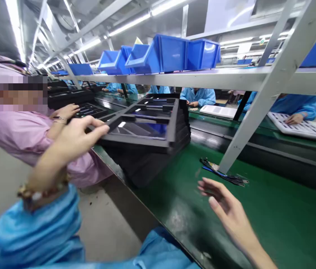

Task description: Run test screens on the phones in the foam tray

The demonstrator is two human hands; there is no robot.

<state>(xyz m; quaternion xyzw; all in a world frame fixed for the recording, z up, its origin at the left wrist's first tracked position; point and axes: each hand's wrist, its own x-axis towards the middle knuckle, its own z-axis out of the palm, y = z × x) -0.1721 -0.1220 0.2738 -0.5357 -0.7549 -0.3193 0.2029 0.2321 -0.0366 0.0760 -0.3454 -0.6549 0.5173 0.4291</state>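
Observation:
My left hand [75, 140] reaches to the near left corner of the top black tray [135, 142], thumb and forefinger closed at its edge. That tray lies on a stack of similar black trays [184, 127], and its compartments hold flat, dark glossy panels [141, 129]. The lower part of the stack is blurred. Over the green bench top [180, 179], my right hand [227, 207] hangs open with fingers apart and nothing in it. A small bundle of black and blue strips [225, 173] lies just beyond it.
Blue bins [171, 54] line a white shelf [197, 78] above the bench. A slanted white post [261, 101] comes down near the strips. At the left sits a co-worker in pink [20, 130], beside another black tray [90, 110]. Blue-sleeved people work opposite with white trays [294, 125].

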